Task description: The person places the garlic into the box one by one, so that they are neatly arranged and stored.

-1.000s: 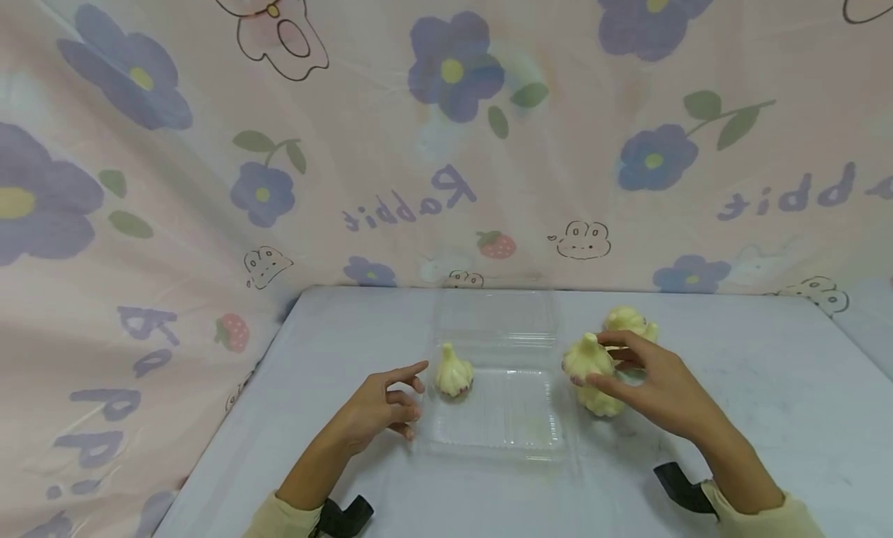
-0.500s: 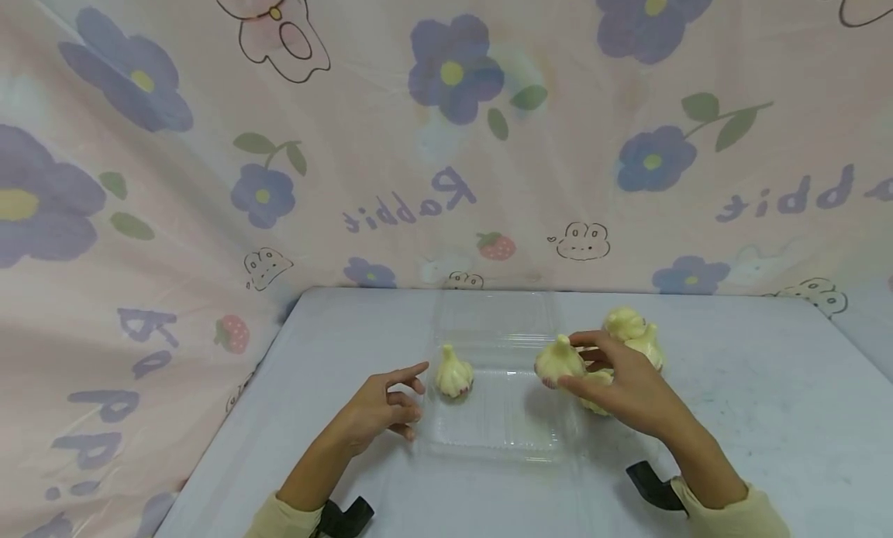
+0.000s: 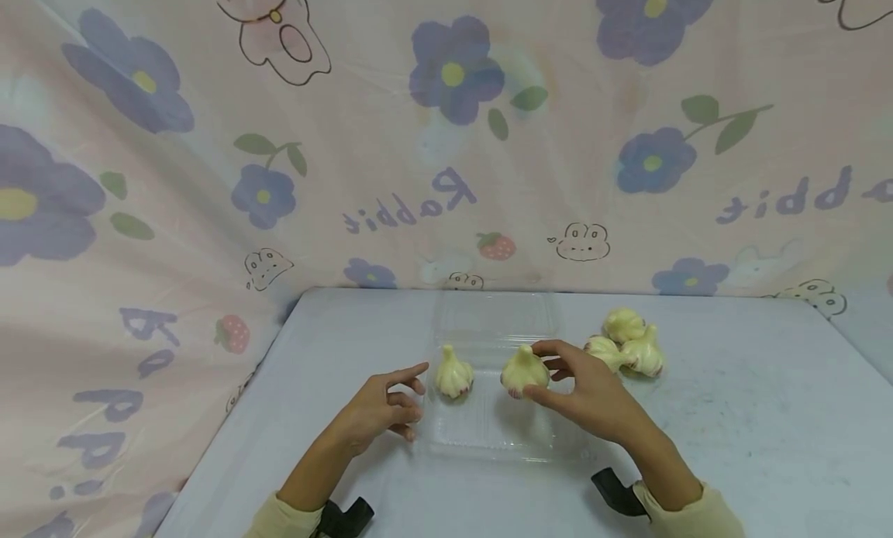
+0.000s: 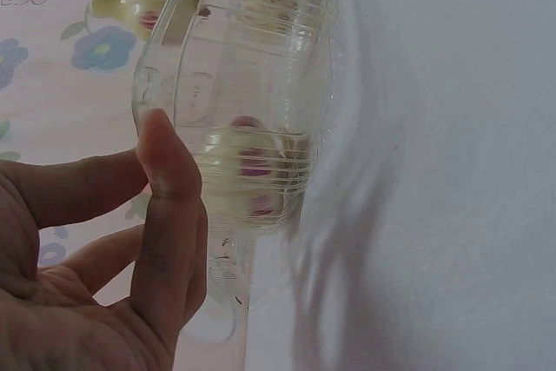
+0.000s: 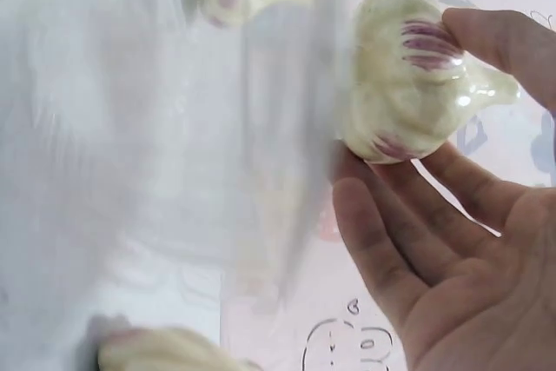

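My right hand [image 3: 586, 391] pinches a pale yellow garlic bulb [image 3: 525, 372] between thumb and fingertips, over the right half of a clear plastic clamshell box [image 3: 488, 450]. In the right wrist view, purple streaks show on the held garlic bulb [image 5: 408, 76], its stem pointing toward the palm. A second garlic bulb [image 3: 454, 374] stands stem up inside the box, on its left side. At the box's left edge is my left hand [image 3: 384, 410], fingers loosely bent and holding nothing. The left wrist view has a fingertip [image 4: 163, 141] right at the box's rim.
Several more garlic bulbs [image 3: 625, 343] sit clustered on the white table [image 3: 732, 422], right of the box. The box's lid [image 3: 497, 313] lies folded back toward a patterned cloth backdrop [image 3: 530, 174]. More cloth hangs along the left side.
My right hand has carried the garlic bulb leftward from beside the cluster to over the box, uncovering the other bulbs. The left hand has stayed in place.
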Tool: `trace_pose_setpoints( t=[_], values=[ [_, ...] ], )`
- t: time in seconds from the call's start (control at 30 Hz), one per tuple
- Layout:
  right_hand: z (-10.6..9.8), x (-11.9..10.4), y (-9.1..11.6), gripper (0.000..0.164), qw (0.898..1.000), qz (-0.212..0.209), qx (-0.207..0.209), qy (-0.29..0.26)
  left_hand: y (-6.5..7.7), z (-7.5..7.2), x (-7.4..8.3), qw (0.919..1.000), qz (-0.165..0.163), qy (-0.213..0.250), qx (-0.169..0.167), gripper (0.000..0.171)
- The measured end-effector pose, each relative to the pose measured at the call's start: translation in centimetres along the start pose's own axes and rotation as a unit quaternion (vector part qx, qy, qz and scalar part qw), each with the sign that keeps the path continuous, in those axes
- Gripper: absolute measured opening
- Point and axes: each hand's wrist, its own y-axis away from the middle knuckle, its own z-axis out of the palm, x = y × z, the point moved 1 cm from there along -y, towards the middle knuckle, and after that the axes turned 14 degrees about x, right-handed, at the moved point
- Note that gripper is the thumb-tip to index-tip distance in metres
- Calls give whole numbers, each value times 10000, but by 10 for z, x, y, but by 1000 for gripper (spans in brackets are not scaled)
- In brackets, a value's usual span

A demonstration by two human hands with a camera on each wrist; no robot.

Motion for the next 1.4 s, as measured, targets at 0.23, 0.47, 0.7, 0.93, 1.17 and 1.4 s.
trace_pose_setpoints(
  t=[0.23,0.47,0.7,0.93,1.17,1.4],
  values=[
    [13,-3,0,57,10000,-17,-61,25,-2,-1,-3,10000,-8,10,1,74],
    [25,-2,-2,58,9998,21,-108,167,-1,-1,-3,10000,29,-23,2,74],
    [34,-4,-6,57,9994,50,-172,280,-2,-1,-3,9999,-57,-82,55,74],
    [39,-6,-11,58,9997,61,-206,87,-3,-1,-3,9999,-68,-74,46,74],
    [44,-6,-14,58,9994,159,-289,102,-2,-1,-2,9999,-61,-139,83,73],
    [49,-4,-16,55,9992,106,-317,238,-2,0,-1,9998,-45,-147,95,73]
  ],
)
